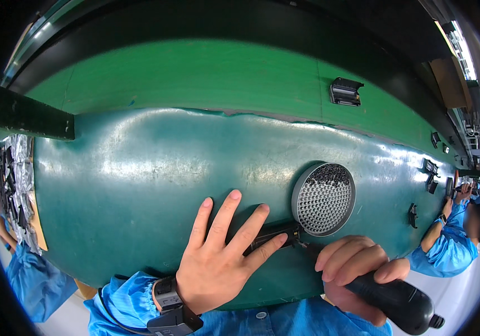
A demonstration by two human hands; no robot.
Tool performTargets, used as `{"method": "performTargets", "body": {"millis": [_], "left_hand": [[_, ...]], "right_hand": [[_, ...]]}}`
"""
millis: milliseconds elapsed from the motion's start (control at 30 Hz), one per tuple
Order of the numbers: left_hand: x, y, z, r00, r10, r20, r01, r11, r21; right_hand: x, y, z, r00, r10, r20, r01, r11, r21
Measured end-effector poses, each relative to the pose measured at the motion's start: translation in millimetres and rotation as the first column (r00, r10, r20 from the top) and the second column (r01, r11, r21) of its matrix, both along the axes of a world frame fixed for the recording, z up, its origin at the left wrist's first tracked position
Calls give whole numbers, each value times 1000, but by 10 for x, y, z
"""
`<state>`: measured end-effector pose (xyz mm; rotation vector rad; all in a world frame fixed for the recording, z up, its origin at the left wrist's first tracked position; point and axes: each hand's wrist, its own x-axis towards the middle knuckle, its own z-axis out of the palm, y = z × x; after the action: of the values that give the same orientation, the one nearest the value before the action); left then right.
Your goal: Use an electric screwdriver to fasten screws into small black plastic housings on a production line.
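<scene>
My left hand point(217, 255) lies palm down with its fingers spread over a black plastic part point(273, 235) on the green mat, mostly hidden beneath it. In my right hand point(360, 274) is a black electric screwdriver point(396, 302), gripped round its body. The driver's tip points left and meets or nearly meets the right end of the black part; exact contact is hard to make out. Just beyond the part stands a round grey tray point(325, 206) with rows of holes. Small dark screws point(329, 175) are heaped along its far side.
A black plastic housing point(345, 92) rests on the green strip beyond the mat. More black parts point(431, 168) lie at the right, near a co-worker in a blue sleeve point(447, 252). Another person's blue sleeve point(36, 280) shows at left, beside silvery bags point(22, 185). A dark beam point(38, 115) juts in.
</scene>
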<state>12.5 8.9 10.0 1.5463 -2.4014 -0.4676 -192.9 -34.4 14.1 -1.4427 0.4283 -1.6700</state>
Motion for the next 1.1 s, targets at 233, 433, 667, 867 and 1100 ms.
{"method": "performTargets", "body": {"millis": [233, 433, 667, 867, 1100], "left_hand": [[10, 11, 26, 1000, 0, -8, 0, 1000, -10], [8, -1, 19, 1000, -26, -7, 25, 998, -66], [7, 5, 141, 979, -4, -202, 3, 1000, -5], [-24, 0, 53, 975, 73, -208, -89, 993, -71], [1, 3, 50, 975, 71, -211, -88, 994, -72]], "right_hand": [[87, -19, -50, 997, 54, -63, -64, 985, -159], [6, -41, 120, 1000, 22, 5, -22, 998, -66], [61, -477, 35, 991, -63, 119, 72, 995, -75], [24, -538, -41, 990, -71, 125, 74, 997, -24], [48, -523, -66, 994, -58, 98, 59, 998, -8]]}}
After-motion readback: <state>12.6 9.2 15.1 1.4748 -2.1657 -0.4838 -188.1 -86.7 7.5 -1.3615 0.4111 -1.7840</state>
